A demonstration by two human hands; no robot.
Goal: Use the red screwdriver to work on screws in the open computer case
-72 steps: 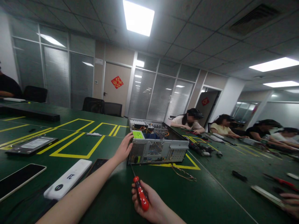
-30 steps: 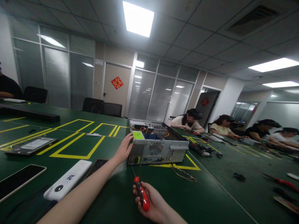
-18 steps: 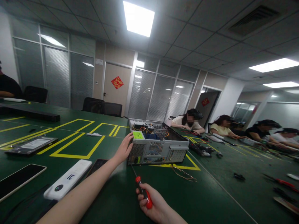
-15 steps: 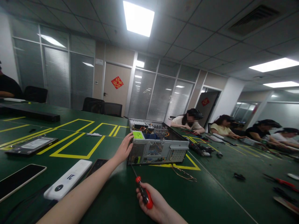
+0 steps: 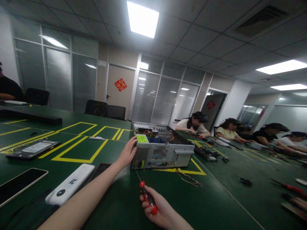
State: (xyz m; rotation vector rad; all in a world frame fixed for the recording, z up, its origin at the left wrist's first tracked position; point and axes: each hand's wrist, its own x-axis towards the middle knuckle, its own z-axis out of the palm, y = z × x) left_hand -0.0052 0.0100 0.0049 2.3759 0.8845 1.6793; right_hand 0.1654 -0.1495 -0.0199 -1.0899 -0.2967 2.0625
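An open computer case (image 5: 165, 156) lies on the green table, its perforated rear panel facing me and cables showing inside. My left hand (image 5: 128, 151) rests against the case's left side, fingers stretched along it near a bright green label (image 5: 142, 138). Below, my right hand (image 5: 158, 204) is closed around the red and black handle of a screwdriver (image 5: 149, 198). The shaft points up and away, its tip at the lower left corner of the rear panel. I cannot tell whether the tip sits in a screw.
Left of me lie a hard drive (image 5: 35, 148), a phone (image 5: 21, 185) and a white device marked 21 (image 5: 70, 183). Thin cables (image 5: 189, 178) trail before the case. Tools (image 5: 287, 187) lie at right, near another person's hand (image 5: 299, 202). Several people work along the table.
The screwdriver handle has turned a little in my right hand. My left hand and the case have stayed put. Another person's hand has come in at the right edge.
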